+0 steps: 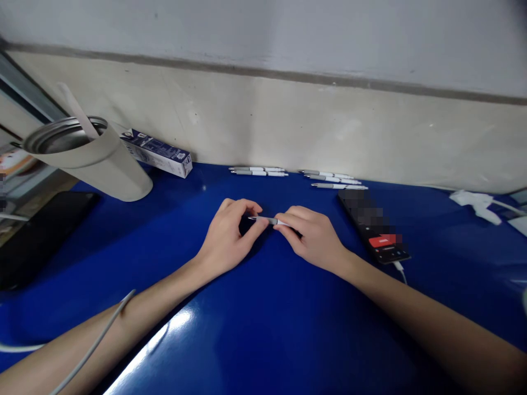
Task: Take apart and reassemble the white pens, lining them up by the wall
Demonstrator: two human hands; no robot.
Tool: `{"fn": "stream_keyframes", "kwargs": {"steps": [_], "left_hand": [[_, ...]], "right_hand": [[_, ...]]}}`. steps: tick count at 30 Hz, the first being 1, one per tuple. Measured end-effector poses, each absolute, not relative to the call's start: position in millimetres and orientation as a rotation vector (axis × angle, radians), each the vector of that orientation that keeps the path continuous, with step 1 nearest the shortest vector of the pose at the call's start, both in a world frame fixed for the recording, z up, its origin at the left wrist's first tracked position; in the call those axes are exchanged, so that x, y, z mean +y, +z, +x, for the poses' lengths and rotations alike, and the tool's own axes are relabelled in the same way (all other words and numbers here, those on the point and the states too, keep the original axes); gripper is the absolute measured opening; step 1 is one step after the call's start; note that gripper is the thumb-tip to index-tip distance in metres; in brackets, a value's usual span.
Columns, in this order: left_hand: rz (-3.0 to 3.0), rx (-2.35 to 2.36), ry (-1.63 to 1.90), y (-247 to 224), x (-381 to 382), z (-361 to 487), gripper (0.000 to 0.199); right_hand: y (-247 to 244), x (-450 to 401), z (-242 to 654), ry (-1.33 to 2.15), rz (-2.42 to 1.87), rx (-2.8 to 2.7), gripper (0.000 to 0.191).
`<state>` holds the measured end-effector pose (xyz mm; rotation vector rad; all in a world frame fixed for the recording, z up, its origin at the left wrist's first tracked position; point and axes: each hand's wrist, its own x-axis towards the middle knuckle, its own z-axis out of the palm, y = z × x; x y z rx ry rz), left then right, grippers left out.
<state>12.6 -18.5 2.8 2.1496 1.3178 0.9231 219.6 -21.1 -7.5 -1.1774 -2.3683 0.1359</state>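
Note:
A white-and-grey retractable pen point(267, 220) lies level between my two hands above the blue tabletop point(280, 312). My right hand point(310, 238) pinches its white end. My left hand point(230, 233) curls around its grey tip end, and those fingers partly hide the tip. Behind my hands, several similar pens point(329, 177) lie side by side in small groups near the wall. A black smartphone point(373, 225) lies just right of my right hand, not touching it.
A beige tumbler point(88, 159) with a metal rim and straw stands at back left, beside a blue-and-white box point(158, 154). A dark tablet point(41, 236) lies at the left edge. A white cable point(94, 340) crosses my left forearm. White cords point(477, 206) lie at right.

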Motion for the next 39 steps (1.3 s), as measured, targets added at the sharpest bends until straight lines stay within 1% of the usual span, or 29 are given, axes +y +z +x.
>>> {"fn": "stream_keyframes", "kwargs": {"steps": [4,8,10,13,16,19,23,28,29,32,34,39], "left_hand": [[2.158,1.332,0.842,2,-17,12,0.022],[2.181,1.229,0.896,3,-18,11,0.014],[2.166,1.250,0.907,4,-18,12,0.013],[2.168,1.330,0.846,4,-18,13,0.023],[2.242,1.310,0.753,3,-17,13,0.031],[2.286,1.265,0.757,3,-17,11,0.028],[2.331,1.213,0.850,4,-18,10,0.025],[2.154,1.171,0.930,7,-19,11,0.022],[2.116,1.165,0.930,7,-19,11,0.021],[2.061,1.142,0.874,8,-18,12,0.022],[2.067,1.128,0.827,8,-19,12,0.021],[2.117,1.119,0.842,7,-19,13,0.020]], "right_hand": [[-8,-21,220,0.128,-1.167,-2.372,0.022],[-9,-22,220,0.123,-1.178,-2.387,0.022],[-9,-22,220,0.123,-1.176,-2.389,0.022],[-8,-23,220,0.129,-1.165,-2.390,0.022],[-8,-23,220,0.150,-1.156,-2.402,0.023],[-8,-22,221,0.196,-1.147,-2.421,0.024],[-5,-20,223,0.294,-1.120,-2.428,0.022],[0,-20,221,0.481,-1.112,-2.304,0.014],[0,-20,221,0.513,-1.141,-2.258,0.017],[1,-20,221,0.618,-1.234,-2.075,0.037],[1,-20,222,0.736,-1.262,-1.929,0.046],[-1,-17,225,1.073,-1.203,-1.765,0.050]]}}
